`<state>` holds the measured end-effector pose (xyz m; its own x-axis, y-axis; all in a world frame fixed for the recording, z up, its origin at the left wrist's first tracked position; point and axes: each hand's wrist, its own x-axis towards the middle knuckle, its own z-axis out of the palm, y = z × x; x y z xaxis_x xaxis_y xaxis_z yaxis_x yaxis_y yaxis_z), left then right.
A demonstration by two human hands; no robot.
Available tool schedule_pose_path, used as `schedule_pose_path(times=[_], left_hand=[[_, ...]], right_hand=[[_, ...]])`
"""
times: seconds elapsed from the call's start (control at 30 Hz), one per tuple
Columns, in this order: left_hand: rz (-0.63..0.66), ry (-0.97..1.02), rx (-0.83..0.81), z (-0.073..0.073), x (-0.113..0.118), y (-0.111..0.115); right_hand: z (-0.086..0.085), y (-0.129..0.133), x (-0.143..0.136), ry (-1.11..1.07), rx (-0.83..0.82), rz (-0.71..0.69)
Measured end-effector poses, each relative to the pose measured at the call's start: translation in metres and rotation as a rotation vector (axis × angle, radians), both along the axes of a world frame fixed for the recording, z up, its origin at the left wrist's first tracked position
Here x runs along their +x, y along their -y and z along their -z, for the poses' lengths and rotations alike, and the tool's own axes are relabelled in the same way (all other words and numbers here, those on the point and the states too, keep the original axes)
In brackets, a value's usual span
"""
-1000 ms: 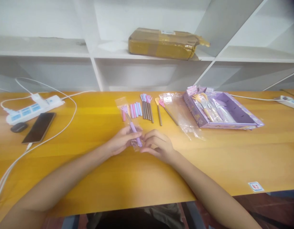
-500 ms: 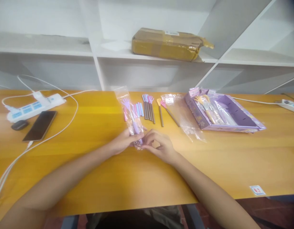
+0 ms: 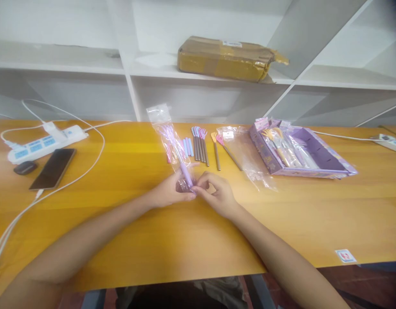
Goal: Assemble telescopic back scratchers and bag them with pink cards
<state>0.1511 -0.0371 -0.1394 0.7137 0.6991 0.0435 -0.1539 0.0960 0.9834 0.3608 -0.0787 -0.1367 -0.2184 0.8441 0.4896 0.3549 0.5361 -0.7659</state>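
A purple back scratcher (image 3: 185, 174) with a claw-shaped head is inside a clear plastic bag (image 3: 159, 115), slanting up and to the left. My left hand (image 3: 167, 189) holds its lower part, with fingers behind the bag and the thumb by the handle's end. The closed thumb and fingers of my right hand (image 3: 217, 194) pinch at that same lower end. Just beyond lie several blue and pink back scratchers with dark handles (image 3: 200, 146) and several short light-blue grips (image 3: 188, 147). A yellow back scratcher (image 3: 216, 150) and a pink one (image 3: 229, 152) are to their right.
Empty clear bags (image 3: 252, 167) lie beside a purple box (image 3: 316, 172) holding bagged back scratchers. On the left are a power strip (image 3: 46, 143), a phone (image 3: 52, 168) and white cables. A taped carton (image 3: 226, 60) rests on the shelf behind.
The bagged back scratcher has shifted slightly up and left at its head. My left thumb has moved down off the bag's front toward the handle's end; my right hand remains at that end.
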Motion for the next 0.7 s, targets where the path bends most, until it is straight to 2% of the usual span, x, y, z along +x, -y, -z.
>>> schedule_pose_path(times=[0.27,0.37,0.43,0.57,0.7], left_hand=[[0.016,0.032,-0.088,0.000,-0.002,-0.002],[0.027,0.011,-0.105,-0.001,-0.002,-0.003],[0.017,-0.005,-0.120,-0.003,-0.003,-0.002],[0.038,0.008,-0.091,-0.005,-0.003,0.000],[0.155,-0.045,-0.006,-0.006,-0.003,0.000]], right_hand=[[0.002,0.000,-0.002,-0.046,-0.060,0.023],[0.008,-0.002,-0.001,-0.133,-0.151,0.024],[0.010,-0.004,0.001,-0.110,-0.234,0.003],[0.006,-0.005,0.004,0.041,-0.286,-0.142],[-0.004,-0.002,0.002,-0.059,-0.333,-0.374]])
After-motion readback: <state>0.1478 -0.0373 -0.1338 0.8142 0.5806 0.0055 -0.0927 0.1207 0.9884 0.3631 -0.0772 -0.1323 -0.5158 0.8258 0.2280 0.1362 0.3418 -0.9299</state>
